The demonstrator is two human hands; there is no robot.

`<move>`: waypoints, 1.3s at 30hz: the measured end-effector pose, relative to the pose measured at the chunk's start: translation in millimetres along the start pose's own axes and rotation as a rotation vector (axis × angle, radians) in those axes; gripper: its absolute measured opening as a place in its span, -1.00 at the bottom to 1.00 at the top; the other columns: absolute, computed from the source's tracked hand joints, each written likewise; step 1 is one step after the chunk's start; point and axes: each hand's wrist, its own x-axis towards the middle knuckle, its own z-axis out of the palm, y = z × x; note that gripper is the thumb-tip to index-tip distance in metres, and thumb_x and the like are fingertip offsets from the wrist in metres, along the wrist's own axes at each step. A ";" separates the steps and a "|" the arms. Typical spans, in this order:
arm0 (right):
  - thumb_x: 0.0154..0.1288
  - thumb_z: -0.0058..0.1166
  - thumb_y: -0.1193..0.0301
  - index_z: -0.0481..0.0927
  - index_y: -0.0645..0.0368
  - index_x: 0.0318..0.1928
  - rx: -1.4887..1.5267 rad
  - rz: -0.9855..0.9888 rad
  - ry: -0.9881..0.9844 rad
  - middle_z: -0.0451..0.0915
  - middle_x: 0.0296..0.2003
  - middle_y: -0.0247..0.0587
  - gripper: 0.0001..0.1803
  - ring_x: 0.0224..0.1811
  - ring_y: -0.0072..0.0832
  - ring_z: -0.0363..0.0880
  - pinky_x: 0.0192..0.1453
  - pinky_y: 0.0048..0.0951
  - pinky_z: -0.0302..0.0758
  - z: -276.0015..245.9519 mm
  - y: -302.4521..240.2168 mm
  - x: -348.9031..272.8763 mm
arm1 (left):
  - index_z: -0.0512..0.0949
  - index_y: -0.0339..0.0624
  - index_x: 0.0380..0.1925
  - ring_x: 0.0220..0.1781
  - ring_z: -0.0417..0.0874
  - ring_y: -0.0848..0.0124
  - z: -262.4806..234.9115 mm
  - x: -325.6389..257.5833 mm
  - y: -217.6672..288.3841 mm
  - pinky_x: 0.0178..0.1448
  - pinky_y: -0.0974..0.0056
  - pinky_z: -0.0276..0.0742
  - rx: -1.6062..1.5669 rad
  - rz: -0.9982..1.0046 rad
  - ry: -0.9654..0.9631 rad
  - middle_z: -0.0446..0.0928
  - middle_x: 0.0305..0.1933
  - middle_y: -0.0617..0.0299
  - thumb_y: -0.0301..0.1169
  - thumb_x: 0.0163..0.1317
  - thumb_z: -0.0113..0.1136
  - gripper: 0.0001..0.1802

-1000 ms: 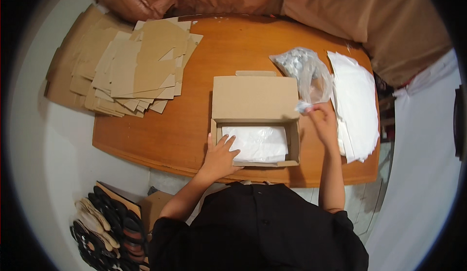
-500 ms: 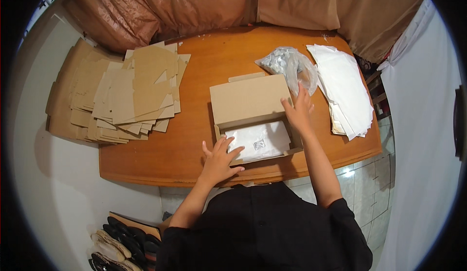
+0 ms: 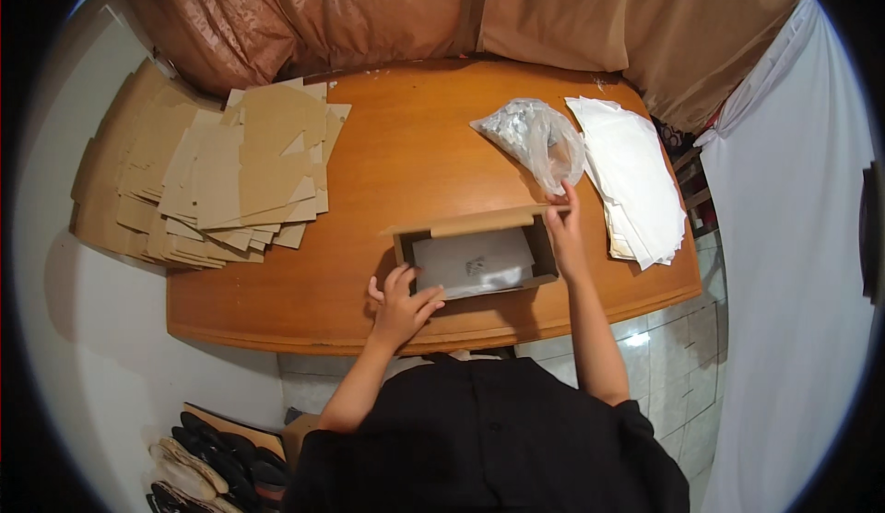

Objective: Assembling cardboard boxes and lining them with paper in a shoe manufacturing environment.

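Observation:
A brown cardboard box (image 3: 546, 253) stands near the table's front edge, its lid (image 3: 489, 222) raised and seen almost edge-on. Inside lies a flat white paper packet (image 3: 444, 259) with a small dark printed patch, now in the lid's shade. My left hand (image 3: 398, 312) rests at the box's front left corner, fingers spread over the rim. At the lid's right end is my right hand (image 3: 566, 235), its thumb and fingers around the lid's edge. A clear plastic bag (image 3: 535, 135) with grey contents lies just beyond the right hand.
Stacked flat cardboard pieces (image 3: 277, 158) cover the left side of the wooden table (image 3: 406, 144). A pile of white paper sheets (image 3: 631, 176) lies at the right. Brown curtains (image 3: 553, 15) hang behind the table. Several shoes (image 3: 221, 458) sit on the floor at lower left.
The box lid has swung from leaning back to nearly edge-on, tipping toward me over the packet. My right hand has come along with it; the left hand stays at the front left corner.

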 end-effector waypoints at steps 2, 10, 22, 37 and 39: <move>0.13 0.22 0.08 -0.12 0.13 0.39 0.003 -0.038 -0.004 0.16 0.21 0.16 0.00 0.29 -0.20 0.16 0.33 -0.22 0.15 2.9 3.2 -25.1 | 0.44 0.02 0.06 0.31 0.17 0.15 14.8 -9.2 -6.9 0.32 -0.18 -0.27 -0.128 -0.064 0.170 0.28 0.19 0.08 0.14 -0.05 0.27 -0.30; -0.28 0.50 0.12 -0.34 0.04 0.39 -0.084 -0.115 0.056 0.14 0.27 0.08 0.40 0.33 -0.14 0.14 0.35 -0.16 0.14 5.6 31.7 -79.0 | -0.10 -0.19 0.33 0.44 0.01 0.01 12.5 32.0 -10.7 0.41 0.00 -0.04 -0.833 -0.239 0.476 0.03 0.39 -0.11 0.33 -0.21 0.29 0.27; -0.15 0.36 0.11 0.25 0.12 0.26 -0.657 -0.233 -0.057 0.11 0.33 0.07 -0.07 0.36 -0.01 0.11 0.39 0.02 -0.04 -22.1 76.8 -106.5 | 0.34 -0.14 0.06 0.38 0.17 0.00 17.9 -0.5 -19.9 0.37 0.01 0.12 -0.276 -0.296 0.243 0.21 0.32 -0.04 -0.10 -0.36 0.56 -0.08; 0.09 0.15 0.19 0.41 0.24 -0.05 -0.768 -0.272 0.040 0.49 -0.17 -0.01 -0.51 -0.06 -0.09 0.43 0.11 -0.17 0.27 -18.1 53.0 -16.8 | 0.53 0.01 0.00 0.20 0.33 0.07 16.5 3.4 -16.4 0.19 0.07 0.30 -0.168 -0.365 0.317 0.28 0.17 0.00 -0.21 -0.06 0.43 -0.45; 0.06 0.19 0.22 0.40 0.25 -0.07 -0.726 -0.305 -0.011 0.50 -0.21 -0.02 -0.50 -0.09 -0.12 0.45 0.09 -0.24 0.30 -17.2 67.7 -7.1 | 0.40 0.03 0.14 0.24 0.27 0.08 24.7 10.7 -10.5 0.26 0.07 0.22 -0.267 -0.484 0.391 0.24 0.22 -0.02 -0.18 0.03 0.36 -0.37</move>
